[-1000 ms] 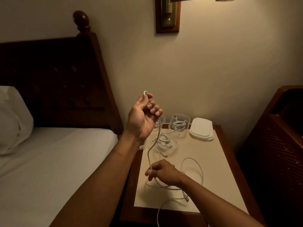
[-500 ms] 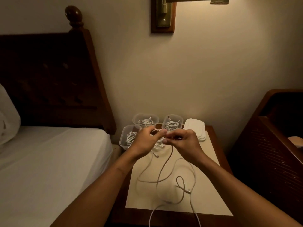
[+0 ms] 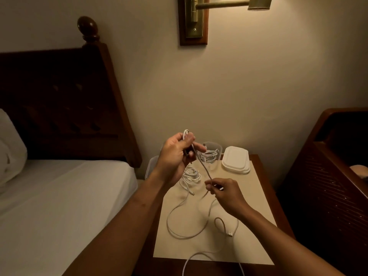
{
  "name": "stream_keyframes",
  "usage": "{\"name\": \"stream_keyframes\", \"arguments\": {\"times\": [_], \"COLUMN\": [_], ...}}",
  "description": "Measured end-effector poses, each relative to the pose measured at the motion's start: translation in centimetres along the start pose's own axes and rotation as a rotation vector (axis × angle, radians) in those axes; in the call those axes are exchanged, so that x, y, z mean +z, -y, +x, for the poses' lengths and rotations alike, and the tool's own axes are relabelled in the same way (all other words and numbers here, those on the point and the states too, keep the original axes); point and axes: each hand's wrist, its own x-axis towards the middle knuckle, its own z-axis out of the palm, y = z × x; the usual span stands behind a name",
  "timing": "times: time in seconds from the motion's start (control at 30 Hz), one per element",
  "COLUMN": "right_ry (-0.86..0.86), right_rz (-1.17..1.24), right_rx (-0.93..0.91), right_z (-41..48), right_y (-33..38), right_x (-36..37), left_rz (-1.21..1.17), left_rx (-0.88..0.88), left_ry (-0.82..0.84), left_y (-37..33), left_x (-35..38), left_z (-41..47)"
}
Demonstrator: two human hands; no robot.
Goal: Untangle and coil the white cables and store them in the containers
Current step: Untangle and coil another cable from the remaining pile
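Hands work above the nightstand (image 3: 264,196) in the single head view. The left hand (image 3: 175,154) is raised over the back of the nightstand, palm turned inward, forearm rising from the lower left; its fingers (image 3: 197,150) and thumb are clenched on a folded bend of the cable (image 3: 201,163), a small loop poking above the thumb. The cable runs taut down to the right hand (image 3: 225,193), lower and nearer, over the nightstand's middle, whose fingertips (image 3: 209,185) pinch the strand. From there the cable drops in loose loops across the cream mat (image 3: 256,253) on the nightstand, its plug (image 3: 230,234) lying near the front, and two strands trail off the front edge. Containers (image 3: 216,146) at the nightstand's back hold coiled cables; a stack of lids (image 3: 236,162) sits beside them on the right.
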Motion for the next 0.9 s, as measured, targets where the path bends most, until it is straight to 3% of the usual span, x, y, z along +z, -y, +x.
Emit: {"name": "stream_keyframes", "arguments": {"times": [0.17, 0.33, 0.4, 0.47, 0.53, 0.57, 0.63, 0.73, 0.8, 0.9], "right_ry": [-0.236, -0.245, -0.226, -0.229, -0.248, -0.256, -0.265, -0.269, -0.271, -0.272], "right_rz": [0.286, 0.314, 0.309, 0.301, 0.311, 0.304, 0.285, 0.271, 0.210, 0.117], "right_rx": [-0.047, -0.113, -0.120, -0.121, -0.106, -0.098, -0.084, -0.078, -0.085, -0.092], "right_z": [0.7, -1.7, -3.3, -4.8, -6.0, -6.4, -7.0, -7.2, -7.0, -6.8], "right_y": [2.7, 6.0, 6.7, 7.2, 7.5, 7.6, 7.9, 8.4, 8.6, 8.7], "right_x": [-2.3, -5.2, -5.9, -6.3, -6.6, -6.8, -7.4, -8.1, -8.3, -8.3], "left_rz": [-0.028, 0.237, 0.503, 0.950, 1.336, 1.410, 1.316, 1.090, 1.165, 1.186], "left_rx": [-0.019, -0.217, -0.258, -0.231, -0.136, -0.050, 0.095, 0.003, -0.040, 0.045], "left_ry": [-0.160, -0.209, -0.200, -0.186, -0.215, -0.247, -0.268, -0.141, -0.107, -0.180], "left_y": [-1.4, 0.6, 1.7, 2.7, 3.5, 3.5, 3.2, 2.3, 2.0, 1.4], "left_x": [-2.0, -3.6, -3.4, -3.0, -2.7, -2.2, -0.4, 2.6, 3.6, 4.2], "left_z": [-0.8, -1.4, -1.3, -1.4, -2.2, -2.9, -4.3, -6.4, -7.5, -8.6]}}
